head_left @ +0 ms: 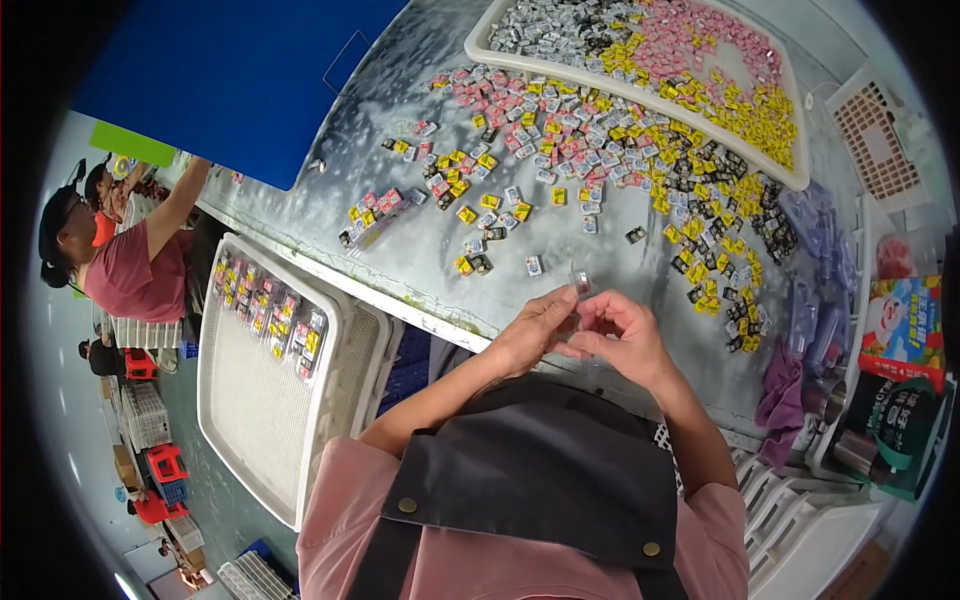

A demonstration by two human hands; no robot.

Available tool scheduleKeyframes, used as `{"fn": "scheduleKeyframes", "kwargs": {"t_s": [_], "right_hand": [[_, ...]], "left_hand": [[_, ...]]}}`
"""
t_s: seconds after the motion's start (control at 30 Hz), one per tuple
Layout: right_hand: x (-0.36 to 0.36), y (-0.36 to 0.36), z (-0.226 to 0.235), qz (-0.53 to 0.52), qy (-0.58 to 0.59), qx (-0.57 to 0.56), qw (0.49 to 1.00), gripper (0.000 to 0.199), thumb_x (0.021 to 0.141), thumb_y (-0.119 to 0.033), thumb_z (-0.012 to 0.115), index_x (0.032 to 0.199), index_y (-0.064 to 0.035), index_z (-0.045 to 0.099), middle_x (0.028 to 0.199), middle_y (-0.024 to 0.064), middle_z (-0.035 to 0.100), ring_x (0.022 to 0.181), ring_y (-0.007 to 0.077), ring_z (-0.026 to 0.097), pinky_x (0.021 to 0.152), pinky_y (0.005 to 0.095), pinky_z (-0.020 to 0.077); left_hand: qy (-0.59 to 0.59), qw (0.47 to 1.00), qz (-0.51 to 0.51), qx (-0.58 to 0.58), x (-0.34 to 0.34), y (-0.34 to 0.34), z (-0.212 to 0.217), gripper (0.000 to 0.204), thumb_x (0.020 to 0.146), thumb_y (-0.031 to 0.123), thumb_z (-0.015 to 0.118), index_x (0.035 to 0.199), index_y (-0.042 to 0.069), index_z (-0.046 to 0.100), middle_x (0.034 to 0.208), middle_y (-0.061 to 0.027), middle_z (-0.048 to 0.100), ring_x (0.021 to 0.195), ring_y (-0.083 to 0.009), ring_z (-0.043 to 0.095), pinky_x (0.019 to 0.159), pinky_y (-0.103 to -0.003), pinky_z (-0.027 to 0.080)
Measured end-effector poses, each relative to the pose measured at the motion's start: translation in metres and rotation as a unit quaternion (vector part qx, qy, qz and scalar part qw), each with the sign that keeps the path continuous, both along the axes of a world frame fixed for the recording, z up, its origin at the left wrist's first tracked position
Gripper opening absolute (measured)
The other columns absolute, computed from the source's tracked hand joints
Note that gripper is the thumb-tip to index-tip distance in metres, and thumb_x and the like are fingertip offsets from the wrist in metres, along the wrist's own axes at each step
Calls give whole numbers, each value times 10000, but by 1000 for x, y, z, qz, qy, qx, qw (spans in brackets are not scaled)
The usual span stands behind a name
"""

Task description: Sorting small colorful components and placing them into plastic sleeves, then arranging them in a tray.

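Just over the table's near edge, my left hand [540,328] pinches a narrow clear plastic case [580,284] standing up between the fingers. My right hand [628,336] curls its fingers against the lower part of this case, which the fingers mostly hide. Beyond my hands lie many small block-shaped pieces [520,145] in yellow, black, pink and white, loosely spread. One white-and-dark piece [533,266] lies by itself near my left hand. A filled clear pack [378,222] with rows of such pieces rests farther left on the table.
A white tray [640,96] of sorted pieces stands at the back. Empty clear cases [822,240] and a purple cloth [782,400] lie at right. Left of me, a white tray [255,430] holds filled packs. A blue board [230,80] covers the far left; another person [140,262] works beyond.
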State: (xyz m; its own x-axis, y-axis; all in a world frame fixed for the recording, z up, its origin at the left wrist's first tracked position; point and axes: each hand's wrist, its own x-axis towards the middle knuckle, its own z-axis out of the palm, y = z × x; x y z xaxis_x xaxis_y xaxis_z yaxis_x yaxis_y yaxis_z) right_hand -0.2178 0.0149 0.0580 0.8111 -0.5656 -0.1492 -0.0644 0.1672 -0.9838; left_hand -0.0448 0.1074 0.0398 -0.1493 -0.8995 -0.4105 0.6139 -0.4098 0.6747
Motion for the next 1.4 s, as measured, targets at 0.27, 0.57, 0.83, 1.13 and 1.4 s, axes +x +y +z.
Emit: {"fn": "scheduleKeyframes", "kwargs": {"t_s": [0.27, 0.57, 0.83, 1.13, 1.4], "right_hand": [[-5, -2, 1, 13, -13, 5, 1000, 331, 835, -76, 802, 1101, -27, 612, 921, -6, 620, 816, 45, 571, 712, 215, 482], [-4, -4, 7, 15, -23, 11, 1000, 363, 828, -134, 825, 1097, -19, 610, 905, -10, 624, 806, 44, 570, 705, 213, 477], [-5, -3, 7, 15, -30, 5, 999, 347, 831, -115, 818, 1096, -26, 612, 886, -15, 621, 787, 38, 565, 684, 202, 467], [-6, -1, 2, 11, 1, -38, 999, 287, 871, -102, 775, 1103, -35, 620, 885, -27, 629, 760, 21, 561, 666, 191, 453], [-4, 1, 7, 5, 27, -48, 998, 237, 884, -77, 738, 1089, -29, 630, 912, -22, 647, 792, 23, 568, 680, 193, 457]], "left_hand": [[22, 999, -13, -26, -3, -1, 9, 607, 1067, 428, 420, 1496, 3, 360, 1285, -175, 570, 1116, -268, 623, 859, -434, 582], [36, 999, -14, -24, -3, -4, 8, 643, 1055, 452, 436, 1492, -13, 360, 1265, -171, 580, 1080, -265, 629, 830, -413, 581], [38, 998, -21, -37, -2, -3, 6, 642, 1059, 454, 419, 1479, -30, 372, 1241, -172, 590, 1053, -262, 638, 799, -411, 585], [13, 999, -16, -27, -3, -2, 15, 642, 1055, 475, 414, 1454, -28, 407, 1219, -170, 606, 1007, -250, 660, 758, -370, 608], [-3, 1000, -20, -16, -2, -2, 11, 646, 1048, 500, 419, 1450, -4, 431, 1203, -158, 622, 1005, -233, 660, 774, -373, 601]]}}
